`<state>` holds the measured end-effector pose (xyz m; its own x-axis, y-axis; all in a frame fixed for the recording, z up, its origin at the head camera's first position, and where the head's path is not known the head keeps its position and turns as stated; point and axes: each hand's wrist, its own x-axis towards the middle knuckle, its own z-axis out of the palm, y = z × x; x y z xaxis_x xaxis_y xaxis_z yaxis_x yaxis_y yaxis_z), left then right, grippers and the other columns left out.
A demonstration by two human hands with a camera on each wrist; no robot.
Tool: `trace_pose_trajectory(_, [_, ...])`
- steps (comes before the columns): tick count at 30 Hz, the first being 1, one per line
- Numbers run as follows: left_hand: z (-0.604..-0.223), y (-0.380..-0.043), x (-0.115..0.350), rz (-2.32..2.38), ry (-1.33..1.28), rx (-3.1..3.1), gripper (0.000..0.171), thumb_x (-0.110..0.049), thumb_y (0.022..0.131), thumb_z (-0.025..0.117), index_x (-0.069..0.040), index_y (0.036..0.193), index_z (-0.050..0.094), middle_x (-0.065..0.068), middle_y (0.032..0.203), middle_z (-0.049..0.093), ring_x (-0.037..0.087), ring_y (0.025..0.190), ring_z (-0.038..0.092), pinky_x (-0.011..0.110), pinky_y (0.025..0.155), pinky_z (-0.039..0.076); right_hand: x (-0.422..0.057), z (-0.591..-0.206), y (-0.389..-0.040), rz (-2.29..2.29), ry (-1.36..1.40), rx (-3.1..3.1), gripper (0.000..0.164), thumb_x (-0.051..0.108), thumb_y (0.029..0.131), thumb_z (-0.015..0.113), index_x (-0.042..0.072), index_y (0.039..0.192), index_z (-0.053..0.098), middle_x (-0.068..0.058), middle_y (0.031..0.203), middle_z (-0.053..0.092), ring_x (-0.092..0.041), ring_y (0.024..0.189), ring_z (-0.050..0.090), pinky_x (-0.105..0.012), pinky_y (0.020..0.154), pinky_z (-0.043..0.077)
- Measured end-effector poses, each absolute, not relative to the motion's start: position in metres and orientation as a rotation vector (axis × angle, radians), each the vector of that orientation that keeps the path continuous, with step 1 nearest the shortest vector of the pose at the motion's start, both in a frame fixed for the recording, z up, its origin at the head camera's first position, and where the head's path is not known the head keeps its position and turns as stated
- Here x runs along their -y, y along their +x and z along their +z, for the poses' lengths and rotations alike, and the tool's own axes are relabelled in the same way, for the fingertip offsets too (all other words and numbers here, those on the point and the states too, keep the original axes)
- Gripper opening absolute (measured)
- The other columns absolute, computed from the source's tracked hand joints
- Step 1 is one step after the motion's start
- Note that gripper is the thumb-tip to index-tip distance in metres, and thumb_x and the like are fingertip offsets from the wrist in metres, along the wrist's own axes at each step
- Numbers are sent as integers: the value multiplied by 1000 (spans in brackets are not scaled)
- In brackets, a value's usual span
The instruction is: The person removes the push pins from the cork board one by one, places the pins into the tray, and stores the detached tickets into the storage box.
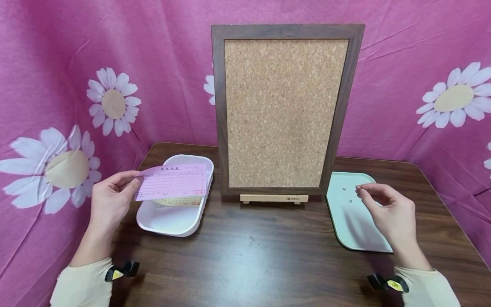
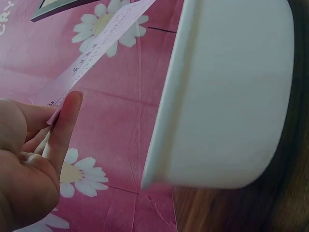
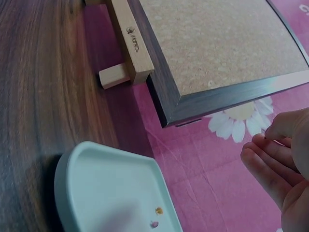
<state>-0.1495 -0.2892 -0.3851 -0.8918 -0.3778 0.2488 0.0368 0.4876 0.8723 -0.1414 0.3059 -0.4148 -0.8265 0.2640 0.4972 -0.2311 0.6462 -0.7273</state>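
My left hand (image 1: 112, 198) pinches a pink printed receipt slip (image 1: 172, 182) by its left edge, thumb on the near side. The slip is held above the white bin (image 1: 168, 221), where a yellow printed slip (image 1: 180, 201) lies partly hidden beneath it. Over the green tray (image 1: 354, 234), my right hand (image 1: 391, 213) pinches a tiny thing between thumb and index finger, seemingly a pushpin (image 1: 358, 186); the fingers hide most of it. Two small pins lie in that tray, one golden pin (image 3: 159, 210) and one pinkish pin (image 3: 154, 224) in the right wrist view.
Between the bin and the tray stands a bare cork board (image 1: 284, 115) in a dark wooden frame, leaning on a light wooden stand (image 1: 274, 198). The brown wood-grain table (image 1: 245, 256) ends at a pink flowered cloth (image 1: 176, 76) at the back and sides.
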Motion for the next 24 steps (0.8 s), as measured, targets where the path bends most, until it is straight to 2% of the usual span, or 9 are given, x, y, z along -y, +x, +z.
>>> trace_pose_trajectory(9, [-390,-144,304,-1310,293,2415,27,-6,103,70,7,125,75,-42,77,59,-12,71,60,5,66,52,-314,-424,-138,1103,-84,2319,16,-3,90,81,0,105,82,47,87,65,25,78,64,2,72,47])
trace_pose_trajectory(17, [-392,-143,311,-1245,260,2475,25,-9,103,71,7,121,77,-40,76,60,-12,69,59,7,63,51,-322,-431,-137,1001,-53,2346,17,-2,87,83,0,104,83,54,86,58,32,78,58,4,72,42])
trace_pose_trajectory(20, [-393,-143,312,-1189,234,2522,24,-10,102,71,6,119,78,-25,81,71,-11,69,58,7,62,51,-325,-433,-136,957,-41,2361,15,0,88,83,1,103,83,56,86,55,34,78,55,4,71,40])
trace_pose_trajectory(24, [-395,-143,311,-1124,179,2569,22,-9,103,71,6,117,78,13,95,81,-12,70,57,7,62,50,-329,-438,-136,904,-50,2411,13,3,89,82,3,102,83,59,84,51,35,74,51,4,70,37])
